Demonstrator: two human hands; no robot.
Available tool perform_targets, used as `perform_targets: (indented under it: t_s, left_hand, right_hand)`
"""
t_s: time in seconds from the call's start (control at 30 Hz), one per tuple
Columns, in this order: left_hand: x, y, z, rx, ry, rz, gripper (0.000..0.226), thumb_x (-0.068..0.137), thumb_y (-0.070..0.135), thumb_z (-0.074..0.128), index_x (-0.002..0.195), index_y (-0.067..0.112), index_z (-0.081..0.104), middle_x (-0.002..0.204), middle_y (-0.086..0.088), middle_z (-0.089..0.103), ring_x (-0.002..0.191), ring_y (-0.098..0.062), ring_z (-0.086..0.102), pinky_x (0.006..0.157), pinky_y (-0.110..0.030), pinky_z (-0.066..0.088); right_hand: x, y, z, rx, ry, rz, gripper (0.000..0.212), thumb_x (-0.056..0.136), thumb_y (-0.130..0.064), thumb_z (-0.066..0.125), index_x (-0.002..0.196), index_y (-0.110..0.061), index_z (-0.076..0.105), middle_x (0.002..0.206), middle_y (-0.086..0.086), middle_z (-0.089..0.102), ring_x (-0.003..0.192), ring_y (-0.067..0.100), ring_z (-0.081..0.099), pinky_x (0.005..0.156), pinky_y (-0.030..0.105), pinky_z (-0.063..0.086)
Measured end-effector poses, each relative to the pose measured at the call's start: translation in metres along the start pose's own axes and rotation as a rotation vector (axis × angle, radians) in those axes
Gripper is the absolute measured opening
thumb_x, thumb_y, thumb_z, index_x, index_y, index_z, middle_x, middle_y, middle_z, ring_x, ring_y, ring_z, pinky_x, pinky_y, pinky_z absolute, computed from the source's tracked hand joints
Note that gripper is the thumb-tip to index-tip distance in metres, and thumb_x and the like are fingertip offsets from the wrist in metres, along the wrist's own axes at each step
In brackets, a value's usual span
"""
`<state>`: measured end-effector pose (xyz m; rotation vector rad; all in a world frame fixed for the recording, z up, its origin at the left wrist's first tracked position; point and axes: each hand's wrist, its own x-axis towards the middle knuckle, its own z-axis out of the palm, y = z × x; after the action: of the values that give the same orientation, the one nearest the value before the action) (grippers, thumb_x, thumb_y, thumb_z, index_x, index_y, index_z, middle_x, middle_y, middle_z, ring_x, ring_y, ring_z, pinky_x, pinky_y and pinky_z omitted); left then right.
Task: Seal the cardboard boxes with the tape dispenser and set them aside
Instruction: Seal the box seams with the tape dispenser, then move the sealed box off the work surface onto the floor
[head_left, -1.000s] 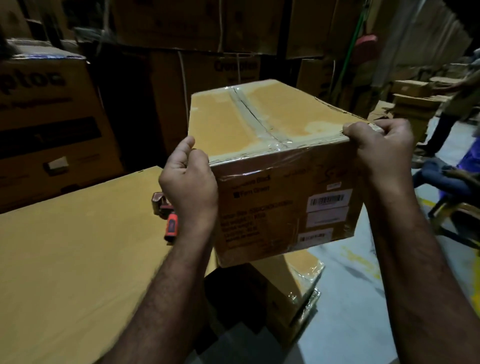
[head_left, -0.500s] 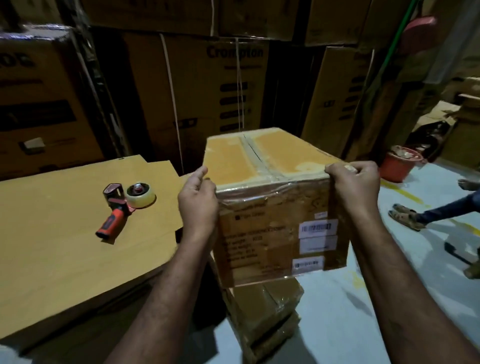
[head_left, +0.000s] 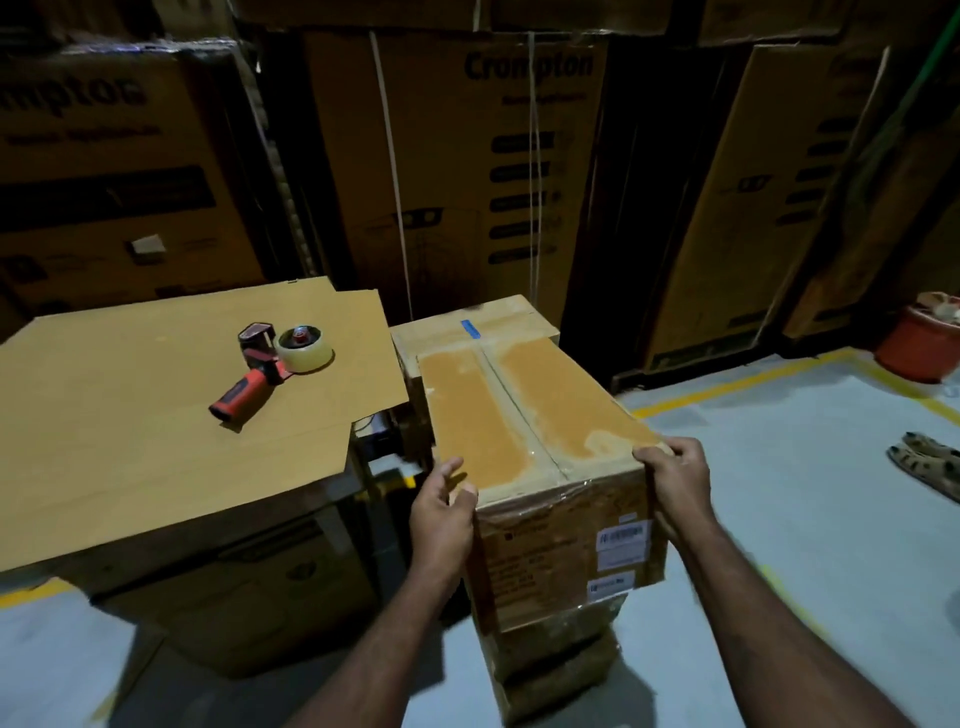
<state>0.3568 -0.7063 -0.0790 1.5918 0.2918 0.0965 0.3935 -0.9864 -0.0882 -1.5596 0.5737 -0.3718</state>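
Box (head_left: 519, 410) (taped) against left hand (head_left: 441, 514)

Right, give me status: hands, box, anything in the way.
Left hand grips sealed box at near-left corner, right hand at near-right. Box taped shut, above lower stack. Tape dispenser idle on table. Another box close behind.

box (head_left: 524, 415) atop a stack (head_left: 550, 670), cartons (head_left: 467, 182) behind at 12 o'clock; tape dispenser (head_left: 270, 364) on the desk (head_left: 130, 441) at 10 o'clock; bucket (head_left: 919, 343) at 2 o'clock.
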Motion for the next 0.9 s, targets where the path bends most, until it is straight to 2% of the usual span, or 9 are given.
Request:
perform_targets:
  t_s: [0.1,0.2,0.4,0.47,0.5,0.57,0.73,0.83,0.9]
  left_hand:
    - [0.003,-0.033,-0.005,0.002,-0.039,-0.103,0.059,0.096,0.001,0.064,0.145,0.029,0.05,0.15,0.006,0.045,0.125,-0.012,0.051,0.092,-0.036,0.058]
    - [0.004,-0.059,-0.009,0.046,-0.13,-0.248,0.086,0.087,-0.016,0.06,0.157,0.025,0.032,0.161,0.002,0.035,0.133,-0.019,0.049,0.076,-0.027,0.058]
    - [-0.005,-0.076,0.001,0.132,-0.193,-0.349,0.086,0.086,-0.015,0.065,0.157,0.022,0.034,0.163,-0.006,0.033,0.136,-0.024,0.044,0.091,-0.038,0.059]
    - [0.0,-0.077,0.005,0.178,-0.213,-0.314,0.08,0.086,-0.01,0.069,0.154,0.023,0.041,0.161,-0.006,0.036,0.132,-0.019,0.046,0.092,-0.038,0.06]
    - [0.003,-0.075,0.007,0.201,-0.223,-0.291,0.079,0.086,-0.008,0.07,0.153,0.021,0.042,0.162,-0.005,0.033,0.133,-0.019,0.047,0.089,-0.035,0.06]
    - [0.008,-0.07,0.01,0.281,-0.254,-0.25,0.077,0.087,-0.004,0.072,0.154,0.018,0.041,0.167,-0.003,0.023,0.138,-0.022,0.044,0.083,-0.021,0.057]
    - [0.014,-0.084,0.013,0.496,-0.284,-0.203,0.073,0.091,0.012,0.074,0.155,0.018,0.039,0.169,-0.005,0.013,0.153,-0.026,0.023,0.11,-0.027,0.033]
    - [0.012,-0.093,0.01,0.525,-0.319,-0.216,0.069,0.092,0.014,0.073,0.154,0.017,0.041,0.169,-0.003,0.016,0.152,-0.024,0.026,0.097,-0.02,0.034]
    - [0.013,-0.097,0.006,0.589,-0.367,-0.204,0.067,0.094,0.019,0.072,0.154,0.015,0.042,0.169,-0.004,0.016,0.152,-0.024,0.027,0.099,-0.021,0.033]
  right_hand:
    - [0.003,0.034,-0.004,-0.123,-0.098,0.058,0.025,0.08,-0.012,0.077,0.082,-0.01,0.052,0.073,0.004,0.051,0.066,0.023,0.054,0.055,0.027,0.043]
    - [0.002,0.072,-0.012,-0.335,-0.145,0.183,0.034,0.063,-0.009,0.071,0.054,-0.019,0.04,0.054,0.003,0.033,0.052,0.016,0.039,0.052,0.032,0.029]
    - [-0.001,0.094,-0.015,-0.344,-0.188,0.269,0.043,0.062,0.003,0.057,0.053,-0.024,0.024,0.062,0.004,0.014,0.051,0.016,0.019,0.05,0.04,0.022]
    - [-0.001,0.09,-0.015,-0.34,-0.155,0.242,0.019,0.066,-0.007,0.064,0.073,-0.023,0.057,0.067,0.008,0.045,0.057,0.024,0.045,0.054,0.039,0.033]
    - [0.0,0.087,-0.012,-0.322,-0.175,0.235,0.031,0.073,-0.005,0.067,0.102,-0.016,0.065,0.088,0.012,0.059,0.075,0.03,0.059,0.062,0.037,0.042]
    - [0.002,0.085,-0.006,-0.334,-0.259,0.231,0.056,0.084,0.0,0.068,0.136,-0.004,0.051,0.124,0.015,0.055,0.113,0.036,0.058,0.082,0.038,0.05]
    - [-0.003,0.1,0.003,-0.603,-0.367,0.149,0.083,0.079,-0.006,0.078,0.152,-0.008,0.038,0.15,0.012,0.036,0.129,0.031,0.048,0.098,0.037,0.048]
    - [-0.004,0.11,-0.001,-0.815,-0.407,0.153,0.043,0.078,-0.016,0.077,0.116,-0.01,0.059,0.138,0.016,0.039,0.102,0.026,0.052,0.077,0.031,0.043]
    - [-0.002,0.116,-0.001,-0.986,-0.499,0.182,0.031,0.077,-0.021,0.075,0.083,-0.017,0.045,0.118,0.017,0.043,0.09,0.023,0.048,0.071,0.032,0.037]
